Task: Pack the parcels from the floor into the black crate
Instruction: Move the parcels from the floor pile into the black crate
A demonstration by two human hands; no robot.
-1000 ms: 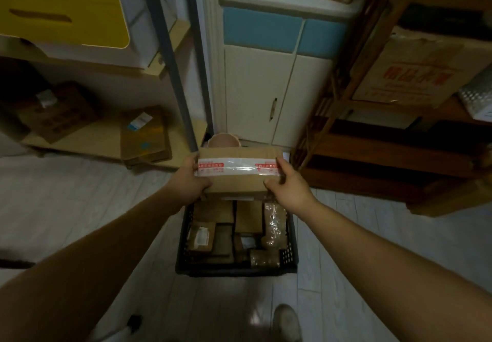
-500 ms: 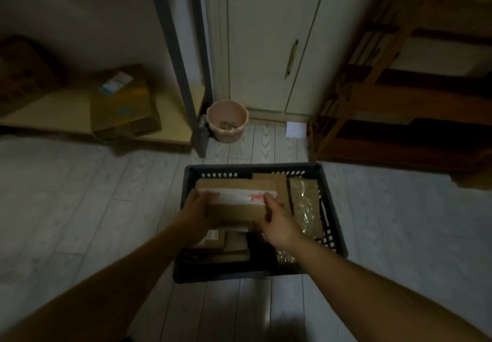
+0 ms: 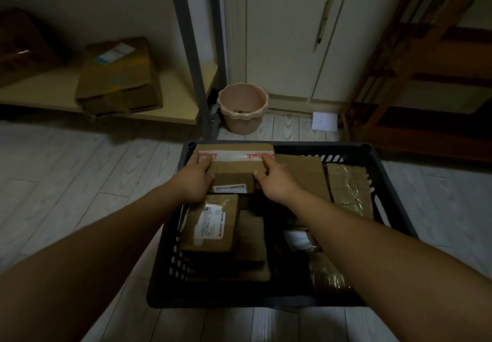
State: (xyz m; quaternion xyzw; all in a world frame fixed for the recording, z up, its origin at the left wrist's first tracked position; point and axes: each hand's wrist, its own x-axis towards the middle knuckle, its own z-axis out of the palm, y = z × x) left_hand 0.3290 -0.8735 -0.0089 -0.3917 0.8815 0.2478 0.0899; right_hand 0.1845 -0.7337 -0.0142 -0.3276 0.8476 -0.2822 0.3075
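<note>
A black slatted crate (image 3: 391, 197) stands on the pale plank floor and holds several brown cardboard parcels. A cardboard parcel with a clear tape strip and red print (image 3: 235, 164) sits at the crate's far left corner, on top of others. My left hand (image 3: 195, 179) grips its left end and my right hand (image 3: 274, 179) grips its right end. Nearer to me lies a labelled parcel (image 3: 210, 223). A film-wrapped parcel (image 3: 347, 187) lies along the right side.
A pink bucket (image 3: 242, 107) stands just beyond the crate, beside a grey metal post (image 3: 191, 56). A low shelf at the left carries a large cardboard box (image 3: 119, 75). A white cabinet is behind, a wooden rack (image 3: 415, 70) at the right.
Both hands carried the taped parcel from chest height down into the crate and toward its far left corner. The view tilted down and closer to the crate.
</note>
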